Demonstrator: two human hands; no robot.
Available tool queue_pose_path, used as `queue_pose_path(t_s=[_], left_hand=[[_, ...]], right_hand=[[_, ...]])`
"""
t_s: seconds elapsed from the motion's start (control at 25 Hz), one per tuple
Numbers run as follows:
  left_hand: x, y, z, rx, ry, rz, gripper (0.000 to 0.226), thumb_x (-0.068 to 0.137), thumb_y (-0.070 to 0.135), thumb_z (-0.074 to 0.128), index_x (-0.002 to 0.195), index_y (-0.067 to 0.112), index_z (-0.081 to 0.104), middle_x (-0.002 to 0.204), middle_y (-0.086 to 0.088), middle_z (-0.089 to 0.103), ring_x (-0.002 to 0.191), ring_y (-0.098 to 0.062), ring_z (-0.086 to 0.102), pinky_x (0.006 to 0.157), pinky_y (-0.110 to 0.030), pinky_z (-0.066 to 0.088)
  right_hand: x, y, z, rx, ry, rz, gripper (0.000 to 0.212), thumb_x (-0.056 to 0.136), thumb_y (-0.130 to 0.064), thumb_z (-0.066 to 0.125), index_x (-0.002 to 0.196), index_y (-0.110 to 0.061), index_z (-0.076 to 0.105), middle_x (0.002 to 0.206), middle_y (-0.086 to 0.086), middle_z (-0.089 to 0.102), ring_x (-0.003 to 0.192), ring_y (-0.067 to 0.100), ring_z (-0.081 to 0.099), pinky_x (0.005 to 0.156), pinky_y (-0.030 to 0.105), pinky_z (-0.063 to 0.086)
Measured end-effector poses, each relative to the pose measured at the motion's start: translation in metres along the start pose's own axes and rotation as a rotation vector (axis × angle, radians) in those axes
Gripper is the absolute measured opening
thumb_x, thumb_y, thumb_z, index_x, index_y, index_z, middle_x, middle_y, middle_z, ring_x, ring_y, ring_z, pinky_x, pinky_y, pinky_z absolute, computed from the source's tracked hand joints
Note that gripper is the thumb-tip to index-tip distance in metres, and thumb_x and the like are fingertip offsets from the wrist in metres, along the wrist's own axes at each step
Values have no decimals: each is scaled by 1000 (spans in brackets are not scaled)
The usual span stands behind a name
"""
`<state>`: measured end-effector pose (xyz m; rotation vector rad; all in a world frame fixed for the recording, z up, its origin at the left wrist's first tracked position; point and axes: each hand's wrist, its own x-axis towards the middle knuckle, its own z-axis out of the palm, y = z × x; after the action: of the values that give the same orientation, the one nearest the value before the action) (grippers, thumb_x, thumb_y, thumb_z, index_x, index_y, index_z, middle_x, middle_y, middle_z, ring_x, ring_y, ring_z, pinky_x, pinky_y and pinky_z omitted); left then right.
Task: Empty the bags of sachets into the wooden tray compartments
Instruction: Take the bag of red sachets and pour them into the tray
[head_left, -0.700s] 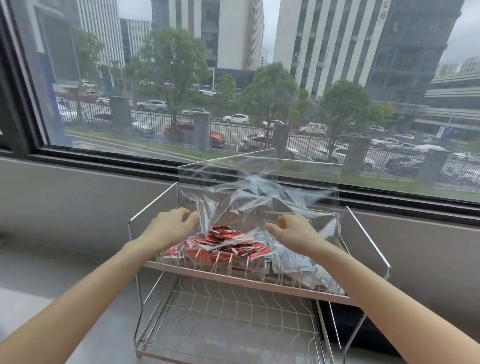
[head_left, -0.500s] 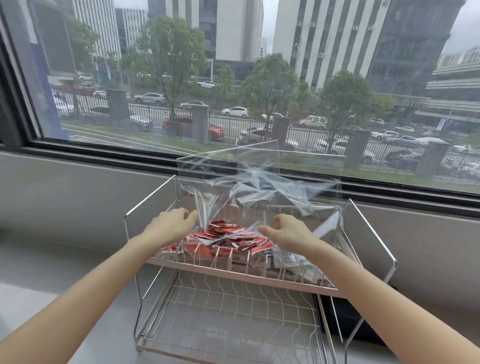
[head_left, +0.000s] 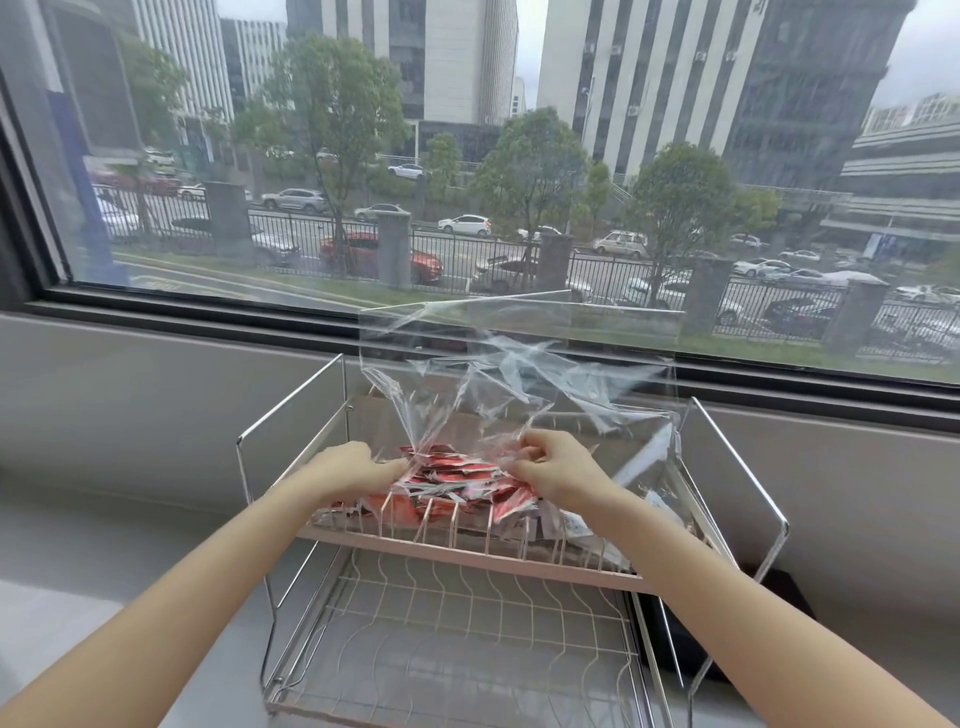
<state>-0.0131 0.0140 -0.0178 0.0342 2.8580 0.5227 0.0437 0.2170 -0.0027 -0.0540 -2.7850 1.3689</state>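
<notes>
Fingers (head_left: 387, 464) of the left hand (head_left: 345, 470) curl round the lower left edge of a clear plastic bag (head_left: 514, 384), pinching the film just above the heap of red sachets (head_left: 457, 480). Fingers (head_left: 524, 452) of the right hand (head_left: 558, 473) are likewise bent and pinch the crumpled film at the bag's lower middle, so both hands grip the same bag, close together, with the sachets lying directly below and between them. Both forearms reach in from the near edge over the lower shelf (head_left: 457, 639) of a wire rack (head_left: 291, 410), which stands on a pale grey worktop (head_left: 104, 571). That lower shelf is a wire grid with wavy cross wires.

On the upper shelf (head_left: 467, 556), edged with a pale wooden front strip and a row of short upright wire prongs, the red sachets lie in a loose, jumbled pile toward the left and middle, some overlapping, with white print showing on a few. White sachets (head_left: 571, 525) lie just to the right of them, partly under the right wrist.

The bag rises upright behind the hands, transparent, wrinkled and glinting, its straight top edge level with the dark window frame (head_left: 208, 322). Beyond the glass are a railing fence, parked and passing cars, trees and tall buildings
</notes>
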Motion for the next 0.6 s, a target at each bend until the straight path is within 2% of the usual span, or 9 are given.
queue_pose_path(t_s=[0.08,0.16,0.28,0.36,0.48,0.52,0.6], left_hand=[[4,-4,0,-93,-17,23,59,89,43,39,132,2,39,136,-14,48,122,-29,46,89,-28,39],[5,-7,-1,-209,-12,77,54,90,37,44,132,4,41,138,-13,47,124,-28,47,99,-32,39],[0,-7,-5,-335,107,139,43,90,27,48,126,3,49,131,-12,54,118,-26,51,97,-31,39],[-5,-4,-11,-362,192,181,36,90,25,49,119,4,55,126,-12,58,116,-26,53,97,-32,38],[-17,6,-23,-567,228,267,31,89,24,51,115,6,54,122,-13,59,109,-26,56,91,-35,42],[-24,12,-27,-701,207,305,30,89,25,51,114,8,50,120,-12,57,104,-24,57,85,-34,43],[-39,24,-37,-890,117,373,40,87,33,51,117,7,44,120,-10,55,98,-20,56,79,-32,43]], right_hand=[[-3,-4,4,88,62,-45,16,91,-14,47,85,-17,62,84,-8,58,78,15,56,66,22,43],[-6,-8,8,249,109,-59,19,94,-13,44,97,-11,62,92,-9,62,97,19,59,86,28,44],[-8,-17,8,490,144,-68,24,94,-12,43,80,-19,60,91,-6,65,101,20,58,96,38,41],[-12,-25,0,655,144,-64,27,94,-14,42,75,-22,59,90,2,66,86,22,63,90,43,48],[-23,-38,-12,797,105,-81,21,95,-14,41,81,-18,57,73,0,67,52,12,63,51,28,55],[-29,-42,-15,829,97,-82,20,95,-13,41,82,-17,57,67,-3,68,47,10,63,43,24,52],[-40,-48,-20,883,87,-101,19,95,-13,42,83,-18,57,59,-7,68,45,7,62,40,18,48]])
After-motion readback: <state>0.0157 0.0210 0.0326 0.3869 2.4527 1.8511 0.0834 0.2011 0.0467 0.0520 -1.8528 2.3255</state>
